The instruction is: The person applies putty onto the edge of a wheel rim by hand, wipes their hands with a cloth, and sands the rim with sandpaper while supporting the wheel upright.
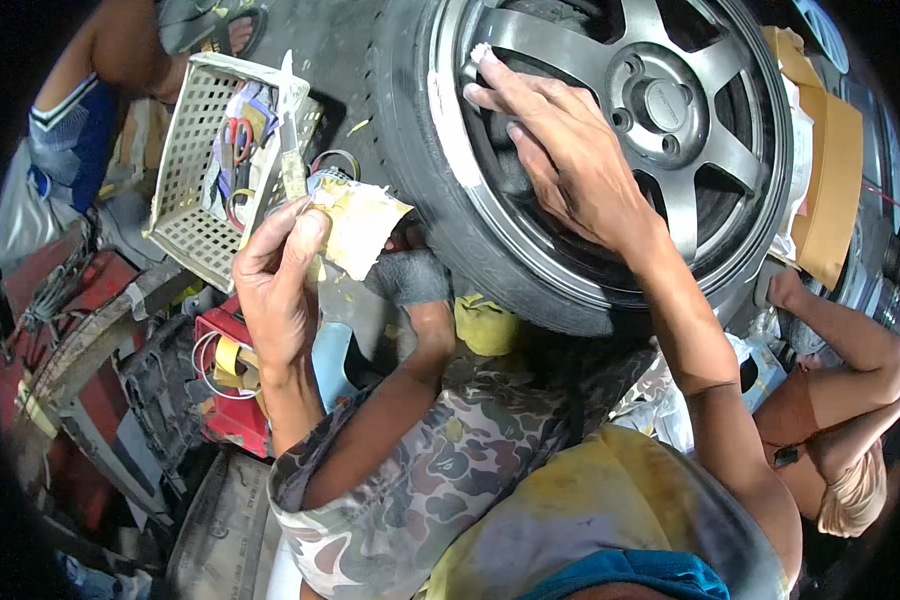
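A grey multi-spoke wheel rim (pixel 685 185) with a black tyre (pixel 405 140) fills the upper middle. White paste lies along the rim's left lip. My right hand (pixel 570 165) is over the spokes with its fingers spread, and a dab of white sits at one fingertip by the lip. To the left of the tyre, my left hand (pixel 288 265) pinches a torn, yellowish-white piece of sheet (pixel 358 225) between thumb and fingers. Just above that hand, a paste-smeared scraper (pixel 291 150) leans on the edge of a cream plastic basket (pixel 185 165).
Scissors (pixel 236 140) and cloths lie in the basket. Cardboard (pixel 832 180) stands right of the wheel. Other people's limbs show at upper left and at right. A red case (pixel 238 420) and metal parts are at lower left, a yellow-green cloth (pixel 485 325) below the tyre.
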